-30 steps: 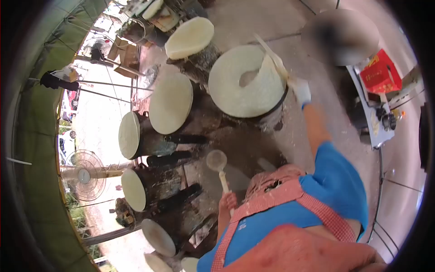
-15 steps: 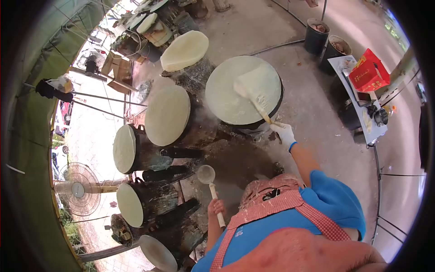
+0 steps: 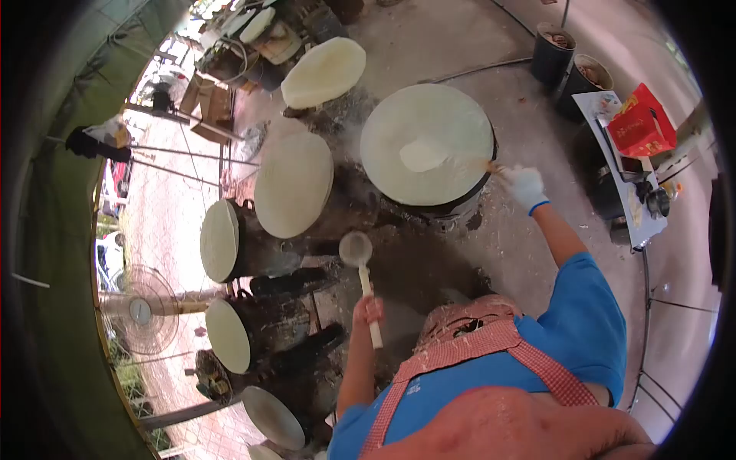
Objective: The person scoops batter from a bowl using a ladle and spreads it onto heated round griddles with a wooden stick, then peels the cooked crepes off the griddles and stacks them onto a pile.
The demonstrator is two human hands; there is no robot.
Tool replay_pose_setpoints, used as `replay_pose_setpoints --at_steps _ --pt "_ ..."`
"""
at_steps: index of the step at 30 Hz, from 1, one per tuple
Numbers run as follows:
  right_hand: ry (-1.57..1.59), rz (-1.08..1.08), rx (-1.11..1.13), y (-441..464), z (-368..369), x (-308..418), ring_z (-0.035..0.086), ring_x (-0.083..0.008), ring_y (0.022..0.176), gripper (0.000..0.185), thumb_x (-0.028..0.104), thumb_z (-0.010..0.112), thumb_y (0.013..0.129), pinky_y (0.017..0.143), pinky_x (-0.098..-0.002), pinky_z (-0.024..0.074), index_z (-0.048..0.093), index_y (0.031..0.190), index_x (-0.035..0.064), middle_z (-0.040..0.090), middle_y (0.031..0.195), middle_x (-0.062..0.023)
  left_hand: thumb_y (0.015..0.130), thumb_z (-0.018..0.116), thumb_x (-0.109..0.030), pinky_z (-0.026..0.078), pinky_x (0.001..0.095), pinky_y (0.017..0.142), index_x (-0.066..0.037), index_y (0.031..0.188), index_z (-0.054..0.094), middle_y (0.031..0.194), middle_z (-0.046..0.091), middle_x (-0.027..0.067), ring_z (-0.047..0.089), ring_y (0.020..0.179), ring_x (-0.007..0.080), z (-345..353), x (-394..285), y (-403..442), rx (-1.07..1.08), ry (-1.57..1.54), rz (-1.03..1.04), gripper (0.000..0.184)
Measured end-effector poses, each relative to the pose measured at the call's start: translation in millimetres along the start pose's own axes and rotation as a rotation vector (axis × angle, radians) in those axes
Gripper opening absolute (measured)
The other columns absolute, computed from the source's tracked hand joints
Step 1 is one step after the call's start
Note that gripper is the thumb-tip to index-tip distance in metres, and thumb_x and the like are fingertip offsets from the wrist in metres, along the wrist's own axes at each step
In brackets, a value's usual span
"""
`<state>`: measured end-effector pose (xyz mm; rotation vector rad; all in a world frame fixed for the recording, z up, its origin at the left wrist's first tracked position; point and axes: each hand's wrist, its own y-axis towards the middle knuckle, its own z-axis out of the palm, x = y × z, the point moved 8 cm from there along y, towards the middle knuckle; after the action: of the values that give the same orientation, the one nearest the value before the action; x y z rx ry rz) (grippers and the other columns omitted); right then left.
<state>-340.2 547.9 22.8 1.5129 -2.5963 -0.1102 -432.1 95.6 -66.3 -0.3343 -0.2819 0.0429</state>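
My right hand [image 3: 524, 186], in a white glove with a blue cuff, is closed round the handle end of a spreading paddle. The paddle's pale rounded blade [image 3: 423, 156] lies on the white layer covering a large round griddle [image 3: 426, 111]; its handle blends into that layer. My left hand [image 3: 369, 309], bare, grips the pale handle of a ladle [image 3: 356, 249]. The ladle's round bowl points away from me, over the dark floor between the griddles. What the bowl holds, if anything, I cannot make out.
Several other round white-topped griddles stand at the left, including a large one [image 3: 294, 185] and a smaller one [image 3: 228, 336]. A fan [image 3: 139, 310] stands at far left. At right, a small table [image 3: 648, 226] carries a red bag [image 3: 641, 123], near dark buckets [image 3: 552, 57].
My right hand has moved right and slightly up, and the paddle's handle has swung flatter across the griddle. My left hand has raised the ladle forward. The whole view has shifted slightly.
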Motion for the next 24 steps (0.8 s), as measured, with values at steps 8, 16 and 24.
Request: replay_pose_setpoints --at_steps 8,16,24 --pt "0.050 0.213 -0.040 -54.8 18.1 -8.2 0.058 -0.0314 0.061 0.020 0.026 0.052 0.078 0.057 -0.0434 0.0461 0.060 0.096 0.0204 0.057 0.070 -0.0135 0.084 0.049 -0.005 0.024 0.0183 0.031 -0.015 0.081 0.036 0.054 0.029 -0.0038 0.027 0.038 0.0055 110.2 -31.8 115.6 -0.234 0.166 0.292 0.017" --pt "0.071 0.177 -0.148 -96.9 42.1 76.7 0.056 -0.0314 0.054 0.020 0.023 0.057 0.075 0.049 -0.0419 0.0437 0.061 0.095 0.0212 0.054 0.066 -0.0104 0.078 0.050 -0.003 0.028 0.0283 0.033 -0.018 0.095 0.031 0.055 0.030 -0.0003 0.028 0.036 0.0109 102.5 -20.3 222.1 -0.512 0.646 0.484 0.030" --pt "0.125 0.058 -0.168 -124.2 -14.1 116.9 0.053 -0.0326 0.056 0.024 0.022 0.064 0.073 0.052 -0.0413 0.0433 0.062 0.097 0.0179 0.055 0.065 -0.0102 0.088 0.050 -0.021 0.023 0.0185 0.028 -0.023 0.095 0.041 0.054 0.028 -0.0041 0.026 0.037 0.0048 78.2 17.3 71.7 -0.263 0.240 0.117 0.012"
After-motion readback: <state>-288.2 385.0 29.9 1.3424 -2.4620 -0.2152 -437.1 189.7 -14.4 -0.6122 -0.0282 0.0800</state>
